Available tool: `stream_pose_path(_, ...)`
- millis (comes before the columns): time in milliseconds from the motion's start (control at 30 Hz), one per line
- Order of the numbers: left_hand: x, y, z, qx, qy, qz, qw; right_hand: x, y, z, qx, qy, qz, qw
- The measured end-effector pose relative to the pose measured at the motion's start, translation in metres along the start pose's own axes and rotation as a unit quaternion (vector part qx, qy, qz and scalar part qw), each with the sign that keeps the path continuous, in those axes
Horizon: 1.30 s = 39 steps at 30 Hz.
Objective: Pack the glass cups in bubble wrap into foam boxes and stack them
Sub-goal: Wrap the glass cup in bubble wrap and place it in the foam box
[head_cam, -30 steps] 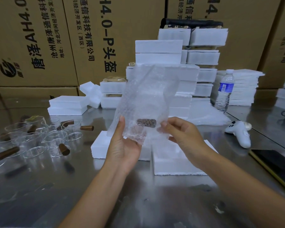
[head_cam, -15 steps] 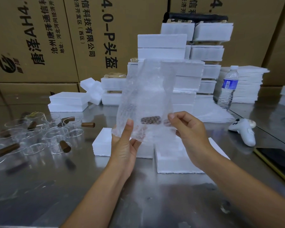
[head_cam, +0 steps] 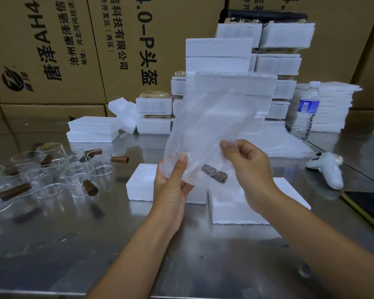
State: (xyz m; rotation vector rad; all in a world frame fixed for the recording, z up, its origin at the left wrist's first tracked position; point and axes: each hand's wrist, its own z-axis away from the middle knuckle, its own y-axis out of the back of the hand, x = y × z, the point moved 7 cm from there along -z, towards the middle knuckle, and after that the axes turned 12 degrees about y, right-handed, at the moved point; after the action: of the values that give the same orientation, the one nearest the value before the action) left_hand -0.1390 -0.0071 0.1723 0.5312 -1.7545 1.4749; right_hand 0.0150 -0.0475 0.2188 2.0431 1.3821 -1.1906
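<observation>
Bubble wrap bag (head_cam: 209,134): held up in the air above the foam box halves (head_cam: 235,210), a brown handle (head_cam: 214,176) showing through its lower part; the glass itself is too faint to make out.
Left hand (head_cam: 171,186): above the halves' left piece, thumb and fingers pinching the bag's lower left edge.
Right hand (head_cam: 251,169): above the right piece, fingers curled, gripping the bag's right edge.
Glass cups (head_cam: 78,180): loose on the steel table (head_cam: 117,244), left of the halves.
Foam box stack (head_cam: 218,61): behind the halves.
</observation>
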Motion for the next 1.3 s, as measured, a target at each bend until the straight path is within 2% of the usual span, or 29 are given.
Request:
stream_pose_path(133, -0.004, -0.004, 0.001, -0.022, 0.017, -0.047, 0.999, 0.003, -0.002, -0.004, 0.002, -0.009, 0.009, 1.0)
stream_pose_path(267, -0.009, -0.004, 0.001, -0.01, 0.017, -0.119, 0.993, -0.005, -0.001, -0.006, 0.006, 0.002, 0.007, 1.0)
stream_pose_path(433, -0.003, -0.013, 0.007, -0.023, -0.052, -0.224, 0.973, -0.013, 0.0, -0.007, -0.005, 0.012, -0.011, 1.0)
stream_pose_path(567, -0.004, -0.023, 0.013, -0.074, -0.085, -0.286, 0.952, -0.025, -0.002, -0.009, -0.091, 0.125, 0.077, 0.985)
stream_pose_path(633, -0.005, -0.025, 0.016, -0.091, -0.095, -0.3, 0.945, -0.026, -0.004, -0.005, -0.147, 0.147, 0.117, 0.971)
stream_pose_path(800, -0.005, -0.032, 0.022, -0.109, -0.113, -0.333, 0.93, -0.017, -0.003, 0.0, -0.246, 0.108, 0.2, 0.942)
stream_pose_path(900, -0.001, -0.034, 0.022, -0.099, -0.128, -0.335, 0.928, -0.013, -0.004, 0.003, -0.282, 0.042, 0.176, 0.942)
stream_pose_path(967, 0.0, -0.033, 0.02, -0.092, -0.134, -0.334, 0.928, -0.015, -0.008, 0.005, -0.292, 0.027, 0.149, 0.944)
stream_pose_path(1067, -0.001, -0.032, 0.02, -0.084, -0.137, -0.361, 0.919, -0.02, -0.016, 0.004, -0.29, 0.053, 0.18, 0.938)
stream_pose_path(1200, 0.002, -0.03, 0.019, -0.062, -0.151, -0.364, 0.917, -0.03, -0.016, 0.001, -0.217, 0.124, 0.191, 0.949)
stream_pose_path(1300, 0.006, -0.026, 0.019, -0.045, -0.164, -0.343, 0.924, -0.036, -0.016, 0.005, -0.224, 0.139, 0.136, 0.955)
